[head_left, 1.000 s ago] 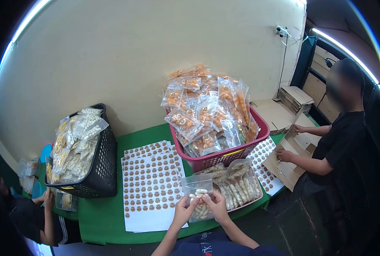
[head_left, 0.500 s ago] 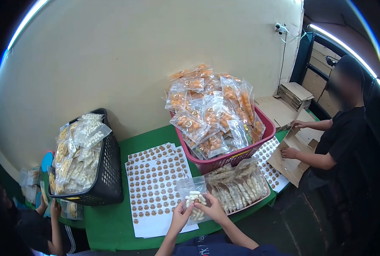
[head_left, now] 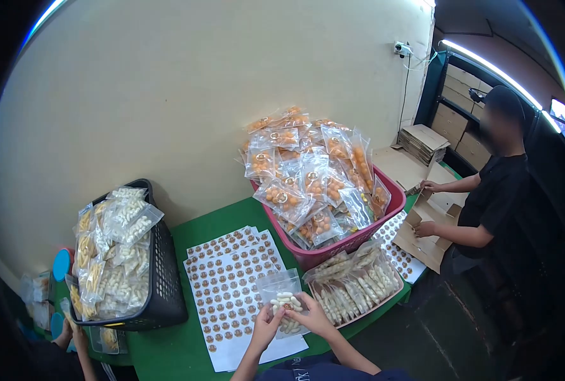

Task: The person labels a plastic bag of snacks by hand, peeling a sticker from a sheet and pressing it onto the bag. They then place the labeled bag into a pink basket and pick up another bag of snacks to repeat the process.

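Observation:
A clear plastic bag of white oblong pieces (head_left: 280, 284) is held between both my hands, over the edge of the sticker sheets (head_left: 225, 298). My left hand (head_left: 266, 327) grips its left side and my right hand (head_left: 316, 317) its right side. Both thumbs meet near a small round brown sticker on the bag's front. The white sheets carry rows of the same round stickers. Just right of my right hand, a shallow cardboard box (head_left: 387, 293) holds several similar filled bags standing in a row.
A maroon basket (head_left: 301, 255) heaped with bags of orange balls stands behind the box. At left is a black basket (head_left: 173, 279) piled with bags. On the right, a co-worker (head_left: 501, 184) handles an open carton (head_left: 422, 238). Another person's hands (head_left: 73, 330) show at lower left.
My view has shifted slightly, so the baskets and sheets appear moved. Both hands keep hold of the bag, with the thumbs still at the sticker.

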### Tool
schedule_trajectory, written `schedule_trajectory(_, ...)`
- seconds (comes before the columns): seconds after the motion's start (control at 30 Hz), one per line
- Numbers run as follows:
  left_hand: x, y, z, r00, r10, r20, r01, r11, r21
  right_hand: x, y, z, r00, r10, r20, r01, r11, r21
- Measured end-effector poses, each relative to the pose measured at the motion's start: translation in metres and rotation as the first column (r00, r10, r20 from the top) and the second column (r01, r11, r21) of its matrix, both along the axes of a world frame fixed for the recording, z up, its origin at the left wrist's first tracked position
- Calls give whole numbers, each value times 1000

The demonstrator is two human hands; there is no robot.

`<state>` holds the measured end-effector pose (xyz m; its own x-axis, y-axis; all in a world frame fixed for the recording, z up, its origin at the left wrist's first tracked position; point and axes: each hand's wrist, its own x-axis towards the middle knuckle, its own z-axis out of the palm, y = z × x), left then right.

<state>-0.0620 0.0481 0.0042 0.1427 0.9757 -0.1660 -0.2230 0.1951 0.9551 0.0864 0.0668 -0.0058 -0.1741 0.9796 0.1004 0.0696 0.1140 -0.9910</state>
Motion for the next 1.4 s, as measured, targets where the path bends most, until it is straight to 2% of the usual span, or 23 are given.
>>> schedule_trajectory(0.1,-6,0,-1,996,-15,92,14,1000,10,-9,0,8,1000,-11,9,12,999,-51)
schedule_trajectory(0.13,-9,1,0,990,-18,138,14,1000,25,-13,0,7,998,-42,44,42,999,-14)
schedule_trajectory(0.2,-15,2,-3,986,-67,152,53,994,92,-23,4,6,989,-107,105,100,993,70)
schedule_trajectory(0.3,-26,0,3,984,-164,75,149,973,176,-37,4,6,980,-192,44,189,980,55)
schedule_trajectory(0.4,-34,-1,4,975,-220,6,214,955,206,-42,7,8,990,-133,-51,131,991,-34)
schedule_trajectory(0.53,-43,-6,2,977,-215,8,210,962,176,-49,7,-1,994,-111,21,112,993,-28)
schedule_trajectory(0.83,-56,-14,-8,965,-255,-52,260,955,139,-56,-7,-11,991,-130,-20,126,982,-137)
schedule_trajectory(1.17,-55,-22,-3,960,-257,-113,272,952,143,-54,-15,-9,988,-143,-54,133,980,-149)
schedule_trajectory(1.4,-54,-24,-3,972,-229,-55,235,958,165,-53,-14,-8,994,-109,-27,104,984,-143)
